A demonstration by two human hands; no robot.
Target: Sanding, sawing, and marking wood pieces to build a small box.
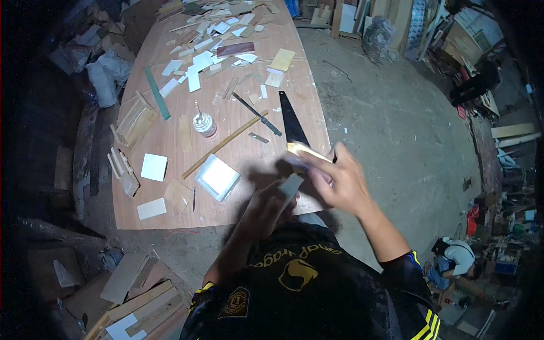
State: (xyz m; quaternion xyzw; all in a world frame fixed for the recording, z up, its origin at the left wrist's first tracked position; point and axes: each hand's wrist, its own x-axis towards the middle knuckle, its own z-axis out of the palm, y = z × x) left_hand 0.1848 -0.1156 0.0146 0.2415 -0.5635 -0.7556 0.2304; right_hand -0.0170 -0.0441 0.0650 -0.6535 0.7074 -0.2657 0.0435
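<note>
Close to my body, my left hand (264,208) is closed around a small pale flat piece (290,188), probably wood. My right hand (344,180) grips a light wooden strip (309,151) near the table's right edge; motion blurs its fingers. Just beyond that strip lies a hand saw with a black blade (292,120), its handle end hidden. Left of my hands rests a white square frame-like box (218,177). A long wooden stick (225,145), a dark file (256,114) and a small metal plate (259,137) lie farther in.
A jar with a brush (205,126) stands mid-table. White pieces (154,167), a pencil (194,199), small wooden frames (136,122) and a green strip (157,93) lie leftward. Many offcuts (204,59) cover the far end. Another person (455,260) crouches at lower right.
</note>
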